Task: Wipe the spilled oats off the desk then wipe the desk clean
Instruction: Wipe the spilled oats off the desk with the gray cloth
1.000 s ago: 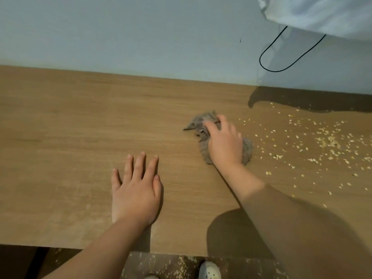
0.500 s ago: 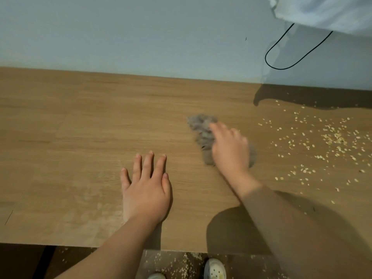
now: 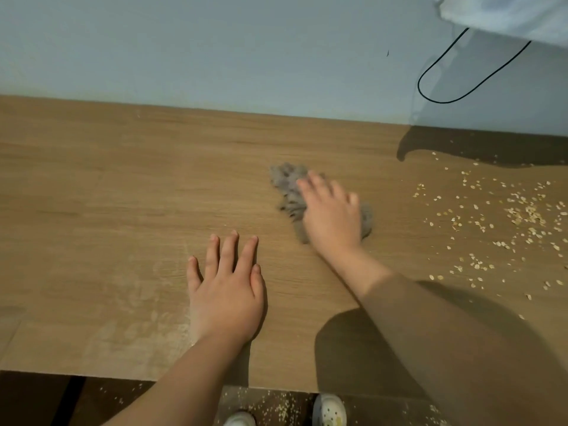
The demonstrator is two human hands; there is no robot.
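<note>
One light-brown wood-grain desk runs along a pale blue wall. Two bare hands are on it. The left hand lies flat near the front edge, palm down, fingers straight and slightly spread, holding nothing. The right hand, blurred, presses down with fairly straight fingers on the one crumpled grey fluffy cloth at the desk's middle. The pale spilled oat flakes, too many to count, lie scattered toward the right edge, apart from the cloth. More flakes dot the dark floor below the front edge, beside two white shoes. One black cable loop hangs against the wall.
</note>
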